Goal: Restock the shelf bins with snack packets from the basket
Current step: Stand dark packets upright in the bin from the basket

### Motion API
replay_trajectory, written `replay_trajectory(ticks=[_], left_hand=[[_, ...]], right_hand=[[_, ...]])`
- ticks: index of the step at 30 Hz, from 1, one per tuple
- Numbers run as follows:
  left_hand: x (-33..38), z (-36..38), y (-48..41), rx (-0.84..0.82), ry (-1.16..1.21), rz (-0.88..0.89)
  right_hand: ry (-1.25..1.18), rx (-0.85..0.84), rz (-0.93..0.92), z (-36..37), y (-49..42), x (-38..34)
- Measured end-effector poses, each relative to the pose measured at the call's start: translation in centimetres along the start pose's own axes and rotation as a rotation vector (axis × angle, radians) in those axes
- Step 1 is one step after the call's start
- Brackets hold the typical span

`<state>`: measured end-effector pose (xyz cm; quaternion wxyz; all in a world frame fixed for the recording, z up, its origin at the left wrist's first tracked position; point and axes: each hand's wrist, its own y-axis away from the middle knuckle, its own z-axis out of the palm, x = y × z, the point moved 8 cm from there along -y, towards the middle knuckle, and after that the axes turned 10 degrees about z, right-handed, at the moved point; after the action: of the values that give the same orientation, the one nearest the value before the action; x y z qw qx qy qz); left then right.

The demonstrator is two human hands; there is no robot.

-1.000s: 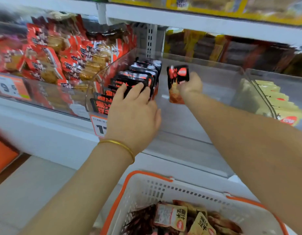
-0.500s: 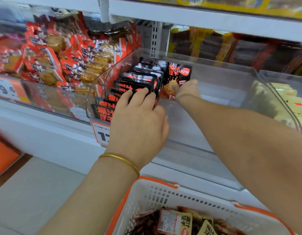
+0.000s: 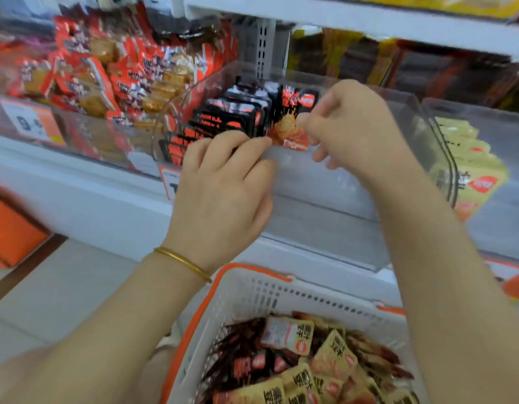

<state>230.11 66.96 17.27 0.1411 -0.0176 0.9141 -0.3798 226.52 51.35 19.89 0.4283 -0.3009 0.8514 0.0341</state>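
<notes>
A clear shelf bin (image 3: 339,182) holds a row of upright black-and-red snack packets (image 3: 229,115) along its left side. My right hand (image 3: 348,126) pinches one black-and-red packet (image 3: 293,121) at the right end of that row, inside the bin. My left hand (image 3: 223,182) rests over the bin's front rim, its fingertips curled against the front of the row. Below, the white basket with orange trim (image 3: 252,290) holds several yellow and dark snack packets (image 3: 310,363).
A bin of red packets (image 3: 106,74) stands to the left and a bin of pale yellow packets (image 3: 468,167) to the right. Price tags (image 3: 33,123) hang on the shelf front. An orange box (image 3: 10,231) sits on the floor at left.
My right hand has brought the packet left and down against the end of the row. My left hand has stayed at the row's front.
</notes>
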Motion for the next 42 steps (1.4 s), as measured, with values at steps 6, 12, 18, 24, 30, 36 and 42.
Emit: replay_trajectory(ticks=[6, 12, 18, 24, 30, 36, 42], left_hand=[[2.8, -0.1, 5.7, -0.171, 0.151, 0.049], [3.5, 4.8, 7.6, -0.513, 0.302, -0.006], [3.5, 8.3, 9.3, -0.884, 0.25, -0.011], [2.8, 9.3, 10.7, -1.03, 0.271, -0.03], [3.6, 9.5, 12.1, -1.16, 0.328, -0.128], [7.4, 9.9, 12.3, -1.145, 0.551, -0.246], [6.2, 8.7, 9.7, -0.856, 0.817, -0.566]], right_hand=[[0.022, -0.407, 0.088, 6.8, 13.5, 8.2], [0.43, -0.732, 0.2, 22.1, 17.5, 23.3], [0.784, -0.872, 0.059, 28.6, 18.4, 27.1], [0.636, -0.707, 0.007, 26.5, 16.8, 25.3], [-0.001, -0.458, 0.239, 14.9, 15.4, 20.3], [-0.506, -0.477, 0.502, 9.3, 16.9, 17.7], [-0.72, -0.394, 0.57, 6.4, 17.1, 16.6]])
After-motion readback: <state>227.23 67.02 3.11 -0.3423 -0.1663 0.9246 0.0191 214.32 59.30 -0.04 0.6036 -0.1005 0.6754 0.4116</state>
